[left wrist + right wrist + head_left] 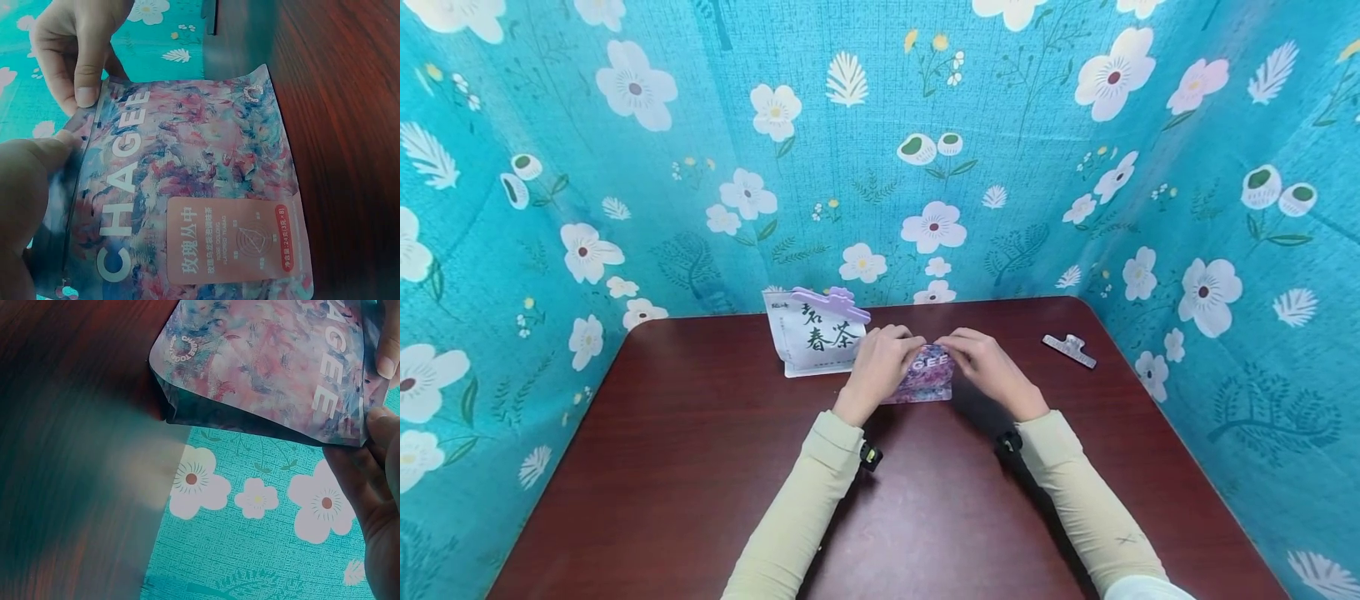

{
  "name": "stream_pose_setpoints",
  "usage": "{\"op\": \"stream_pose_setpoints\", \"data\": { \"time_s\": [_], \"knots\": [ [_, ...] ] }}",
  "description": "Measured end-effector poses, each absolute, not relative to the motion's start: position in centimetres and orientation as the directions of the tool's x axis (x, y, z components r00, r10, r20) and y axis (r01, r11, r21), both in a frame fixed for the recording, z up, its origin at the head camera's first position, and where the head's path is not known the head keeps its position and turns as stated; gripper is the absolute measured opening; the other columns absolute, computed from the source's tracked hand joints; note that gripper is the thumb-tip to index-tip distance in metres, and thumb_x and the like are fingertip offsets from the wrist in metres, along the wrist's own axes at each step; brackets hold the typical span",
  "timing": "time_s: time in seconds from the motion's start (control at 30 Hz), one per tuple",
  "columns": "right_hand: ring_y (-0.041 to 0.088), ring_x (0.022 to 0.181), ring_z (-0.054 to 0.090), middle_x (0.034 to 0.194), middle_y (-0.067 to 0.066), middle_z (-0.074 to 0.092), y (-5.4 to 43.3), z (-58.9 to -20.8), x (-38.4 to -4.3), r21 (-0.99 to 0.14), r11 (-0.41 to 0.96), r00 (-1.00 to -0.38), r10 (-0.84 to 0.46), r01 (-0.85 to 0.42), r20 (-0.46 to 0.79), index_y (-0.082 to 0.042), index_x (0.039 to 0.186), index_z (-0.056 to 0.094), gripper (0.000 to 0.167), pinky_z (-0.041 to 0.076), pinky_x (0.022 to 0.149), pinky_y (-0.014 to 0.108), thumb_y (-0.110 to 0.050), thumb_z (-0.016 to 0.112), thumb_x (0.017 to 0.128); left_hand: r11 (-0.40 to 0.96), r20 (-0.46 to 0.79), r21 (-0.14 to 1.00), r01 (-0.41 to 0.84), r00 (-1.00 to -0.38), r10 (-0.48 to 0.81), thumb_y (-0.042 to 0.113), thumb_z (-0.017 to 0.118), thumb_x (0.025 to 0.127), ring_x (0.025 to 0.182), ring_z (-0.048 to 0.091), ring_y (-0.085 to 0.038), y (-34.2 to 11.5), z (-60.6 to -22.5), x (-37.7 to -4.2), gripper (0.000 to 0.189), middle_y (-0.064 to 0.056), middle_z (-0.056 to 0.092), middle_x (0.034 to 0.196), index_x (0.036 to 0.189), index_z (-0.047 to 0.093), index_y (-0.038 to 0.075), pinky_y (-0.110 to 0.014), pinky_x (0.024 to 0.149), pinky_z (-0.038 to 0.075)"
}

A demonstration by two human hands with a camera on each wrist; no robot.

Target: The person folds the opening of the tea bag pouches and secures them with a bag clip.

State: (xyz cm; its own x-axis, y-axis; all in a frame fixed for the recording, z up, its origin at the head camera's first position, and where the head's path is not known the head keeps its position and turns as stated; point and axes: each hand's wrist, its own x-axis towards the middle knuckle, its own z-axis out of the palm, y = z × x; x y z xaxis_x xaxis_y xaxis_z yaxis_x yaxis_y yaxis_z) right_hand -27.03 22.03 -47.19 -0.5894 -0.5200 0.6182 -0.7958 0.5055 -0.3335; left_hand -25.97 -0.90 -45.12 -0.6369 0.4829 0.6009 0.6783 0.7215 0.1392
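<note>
A pink, purple and blue tea pouch [925, 387] marked CHAGEE stands upright on the table between both hands. At the left part of its top edge, my left hand [882, 360] pinches the pouch, thumb on the printed front. My right hand [996, 367] pinches the top edge near the opposite corner. In the left wrist view the pouch front [206, 144] shows a pink label [234, 240]. Seen from the right wrist, the pouch [250, 356] has a dark folded side, and the right thumb and fingers [382, 428] grip its top corner.
Behind and left of the pouch stands a white tea bag [816, 346] with green characters, a purple clip [831, 303] across its top. A silvery clip [1070, 350] lies toward the right edge of the dark red table [700, 467]. Flowered teal cloth [865, 208] surrounds the table's back and sides.
</note>
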Motion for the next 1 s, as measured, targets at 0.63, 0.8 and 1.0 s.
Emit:
{"op": "stream_pose_setpoints", "data": {
  "time_s": [0.63, 0.8, 1.0],
  "knots": [
    [0.017, 0.090, 0.068, 0.099, 0.005, 0.073, 23.0, -47.7, -27.2, -0.385, 0.472, -0.599, -0.488, -0.793, 0.635, -0.004, 0.108, 0.077, 0.023, 0.055, 0.080, 0.030, 0.005, 0.075, 0.087, 0.772, 0.612, 0.116, 0.625, -0.657, 0.440, 0.024, 0.071, 0.096, 0.083, 0.068, -0.018, 0.2, -45.0, -25.9, 0.015, 0.000, 0.074, 0.090, 0.101, 0.082, 0.015, -0.034, 0.069, 0.050],
    [0.015, 0.085, 0.066, 0.097, 0.006, 0.073, 23.2, -47.6, -27.2, -0.405, 0.453, -0.601, -0.490, -0.794, 0.631, -0.004, 0.108, 0.077, 0.025, 0.052, 0.074, 0.024, 0.009, 0.072, 0.088, 0.768, 0.583, 0.134, 0.626, -0.677, 0.449, 0.024, 0.070, 0.097, 0.088, 0.069, -0.017, 0.8, -44.8, -25.7, 0.017, 0.000, 0.074, 0.095, 0.105, 0.081, 0.015, -0.033, 0.075, 0.051],
    [0.015, 0.083, 0.066, 0.096, 0.007, 0.074, 23.4, -47.6, -27.2, -0.432, 0.436, -0.611, -0.490, -0.789, 0.621, -0.003, 0.109, 0.077, 0.025, 0.051, 0.072, 0.022, 0.010, 0.070, 0.089, 0.781, 0.551, 0.134, 0.609, -0.701, 0.452, 0.025, 0.067, 0.099, 0.090, 0.069, -0.016, 1.6, -44.8, -25.5, 0.016, 0.002, 0.075, 0.095, 0.104, 0.081, 0.019, -0.034, 0.077, 0.049]
  ]
}}
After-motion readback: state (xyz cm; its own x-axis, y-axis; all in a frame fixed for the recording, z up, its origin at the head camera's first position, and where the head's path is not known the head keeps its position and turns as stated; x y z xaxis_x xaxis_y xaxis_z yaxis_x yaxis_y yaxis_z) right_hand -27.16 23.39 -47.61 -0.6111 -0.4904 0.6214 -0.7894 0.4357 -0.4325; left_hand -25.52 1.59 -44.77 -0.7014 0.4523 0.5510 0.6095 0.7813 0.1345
